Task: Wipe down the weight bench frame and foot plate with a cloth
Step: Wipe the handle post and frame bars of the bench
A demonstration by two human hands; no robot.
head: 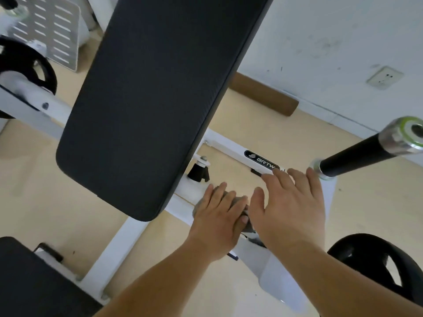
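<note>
Left hand (219, 216) lies flat, pressing the grey cloth (240, 200) onto the white bench frame (196, 191) below the BRTW label (262, 160). My right hand (290, 209) is spread and empty, its fingertips at the label. With only a flat palm holding it, the cloth could slide off the narrow tube.

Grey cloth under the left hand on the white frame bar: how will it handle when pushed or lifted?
Probably floppy: the crumpled grey cloth bunches in folds under the left hand. Likely light: one hand nearly covers it. Should slide readily along the smooth white painted frame bar.
</note>
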